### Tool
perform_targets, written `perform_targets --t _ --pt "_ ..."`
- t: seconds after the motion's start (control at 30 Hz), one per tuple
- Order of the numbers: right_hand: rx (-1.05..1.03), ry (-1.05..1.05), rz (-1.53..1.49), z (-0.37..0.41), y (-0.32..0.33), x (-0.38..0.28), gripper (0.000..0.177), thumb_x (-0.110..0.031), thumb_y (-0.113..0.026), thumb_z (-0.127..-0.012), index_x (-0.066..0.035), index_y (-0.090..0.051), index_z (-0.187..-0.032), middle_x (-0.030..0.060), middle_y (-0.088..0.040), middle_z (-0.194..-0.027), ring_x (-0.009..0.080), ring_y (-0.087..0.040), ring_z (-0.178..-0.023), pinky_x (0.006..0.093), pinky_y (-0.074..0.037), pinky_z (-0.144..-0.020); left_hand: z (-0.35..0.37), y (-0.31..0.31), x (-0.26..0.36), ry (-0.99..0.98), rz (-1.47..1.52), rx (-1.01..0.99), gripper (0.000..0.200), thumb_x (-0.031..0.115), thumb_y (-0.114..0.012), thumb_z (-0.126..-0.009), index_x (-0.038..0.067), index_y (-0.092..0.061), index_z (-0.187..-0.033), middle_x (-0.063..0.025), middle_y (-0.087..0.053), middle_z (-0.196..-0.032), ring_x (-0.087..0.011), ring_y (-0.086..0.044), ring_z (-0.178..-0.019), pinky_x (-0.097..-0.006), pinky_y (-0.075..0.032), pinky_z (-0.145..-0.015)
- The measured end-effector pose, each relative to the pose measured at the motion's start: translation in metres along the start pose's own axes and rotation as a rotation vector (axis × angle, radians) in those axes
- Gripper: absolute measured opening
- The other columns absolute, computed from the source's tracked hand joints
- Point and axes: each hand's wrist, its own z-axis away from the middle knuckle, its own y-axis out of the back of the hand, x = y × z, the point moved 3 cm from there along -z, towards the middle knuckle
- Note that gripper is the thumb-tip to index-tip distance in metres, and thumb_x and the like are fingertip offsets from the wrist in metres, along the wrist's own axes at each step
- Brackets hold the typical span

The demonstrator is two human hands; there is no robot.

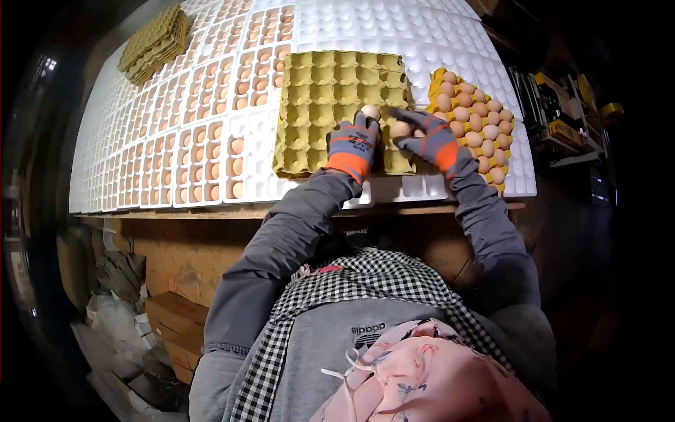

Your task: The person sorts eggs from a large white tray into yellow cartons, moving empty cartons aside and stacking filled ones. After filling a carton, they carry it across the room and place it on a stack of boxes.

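Observation:
Both hands wear grey and orange gloves. My left hand (353, 144) is over the middle of a yellow-green egg tray (302, 112), its fingers closed at a pale egg (370, 111). At the tray's right side is my right hand (429, 139), fingers curled round a brown egg (401, 129), with another egg partly showing under them. The tray cells left of my hands hold no eggs. Just right of my right hand, a yellow tray full of brown eggs (475, 122) lies at an angle, partly behind my wrist.
White moulded trays (337, 24) cover the table; those on the left hold rows of eggs (200, 152). A stack of yellow-green trays (153, 43) stands at the back left. Along the front runs the wooden table edge (176, 213). Cardboard boxes (174, 327) lie below left.

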Motion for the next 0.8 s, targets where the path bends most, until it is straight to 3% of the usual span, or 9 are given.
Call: perform_targets --t 0.07,0.13,0.2,0.27,0.37,0.5,0.6,0.73,0.8 --pt "0.118 -0.317 -1.089 0.013 0.023 -0.015 0.058 -0.011 -0.064 -0.086 -0.006 -0.043 -0.140 0.0096 -0.060 -0.111 0.0174 -0.061 -0.095 0.0259 -0.052 -0.074 0.001 -0.004 -0.014 -0.007 0.057 0.123 0.066 0.021 -0.078 -0.063 0.014 -0.051 -0.123 -0.0131 -0.052 -0.123 -0.0368 -0.057 -0.100 -0.0467 -0.050 -0.082" --pt "0.229 -0.262 -1.110 0.004 0.030 -0.032 0.056 -0.010 -0.065 -0.086 -0.004 -0.046 -0.138 0.0102 -0.056 -0.118 0.0175 -0.060 -0.100 0.0253 -0.052 -0.075 0.010 -0.018 -0.038 -0.149 0.608 0.455 0.064 0.016 -0.079 -0.067 0.012 -0.051 -0.125 -0.0128 -0.058 -0.118 -0.0339 -0.060 -0.097 -0.0459 -0.051 -0.081" --pt "0.024 -0.105 -0.528 -0.035 0.021 0.000 0.059 -0.025 -0.068 -0.084 -0.017 -0.048 -0.139 0.0099 -0.038 -0.143 0.0252 -0.053 -0.118 0.0334 -0.052 -0.084 0.034 -0.002 -0.029 -0.036 1.534 0.636 0.048 0.023 -0.070 -0.085 0.003 -0.050 -0.125 -0.0154 -0.061 -0.110 -0.0267 -0.063 -0.089 -0.0355 -0.053 -0.077" --pt "0.097 0.109 0.583 -0.061 0.000 -0.023 0.058 -0.035 -0.072 -0.079 -0.023 -0.054 -0.133 0.0095 -0.030 -0.150 0.0308 -0.048 -0.123 0.0406 -0.047 -0.095 0.060 0.014 -0.037 0.146 2.141 0.283 0.048 0.038 -0.058 -0.093 0.004 -0.049 -0.126 -0.0143 -0.061 -0.106 -0.0226 -0.063 -0.087 -0.0330 -0.053 -0.071" --pt "-0.283 -0.193 0.853 -0.087 -0.025 -0.039 0.053 -0.043 -0.076 -0.070 -0.020 -0.063 -0.117 0.0108 -0.027 -0.152 0.0382 -0.045 -0.123 0.0426 -0.040 -0.103 0.090 0.019 -0.029 0.040 2.937 -0.200 0.060 0.053 -0.039 -0.098 0.003 -0.046 -0.129 -0.0127 -0.062 -0.103 -0.0189 -0.062 -0.083 -0.0290 -0.051 -0.062" --pt "-0.025 -0.031 -0.068 -0.097 -0.025 -0.001 0.041 -0.022 -0.075 -0.073 -0.014 -0.068 -0.112 0.0150 -0.046 -0.136 0.0268 -0.054 -0.116 0.0367 -0.045 -0.097 0.149 0.016 -0.050 0.339 2.598 0.052 0.062 0.052 -0.034 -0.100 0.000 -0.044 -0.133 -0.0090 -0.061 -0.099 -0.0162 -0.060 -0.082 -0.0269 -0.052 -0.063" --pt "-0.110 0.263 -0.134 -0.117 -0.088 -0.136 0.053 -0.016 -0.080 -0.068 -0.012 -0.066 -0.119 0.0150 -0.044 -0.134 0.0260 -0.053 -0.115 0.0357 -0.045 -0.100 0.195 -0.020 -0.125 0.618 1.732 0.654 0.050 0.028 -0.064 -0.090 0.005 -0.050 -0.132 -0.0082 -0.063 -0.106 -0.0143 -0.063 -0.087 -0.0303 -0.054 -0.072" --pt "-0.438 0.295 0.683 -0.163 -0.210 -0.175 0.055 -0.041 -0.073 -0.075 -0.027 -0.060 -0.126 0.0155 -0.038 -0.143 0.0351 -0.047 -0.121 0.0428 -0.044 -0.099 0.184 -0.064 -0.186 0.682 0.806 0.643 0.047 0.021 -0.072 -0.082 0.007 -0.057 -0.124 -0.0129 -0.060 -0.117 -0.0274 -0.058 -0.108 -0.0391 -0.047 -0.092" --pt "-0.555 0.291 0.762 -0.175 -0.246 -0.160 0.048 -0.039 -0.065 -0.082 -0.028 -0.058 -0.128 0.0170 -0.042 -0.140 0.0352 -0.049 -0.120 0.0422 -0.046 -0.096 0.179 -0.078 -0.204 0.625 0.867 0.676 0.050 0.018 -0.074 -0.079 0.004 -0.058 -0.124 -0.0119 -0.061 -0.115 -0.0242 -0.060 -0.099 -0.0347 -0.051 -0.084"
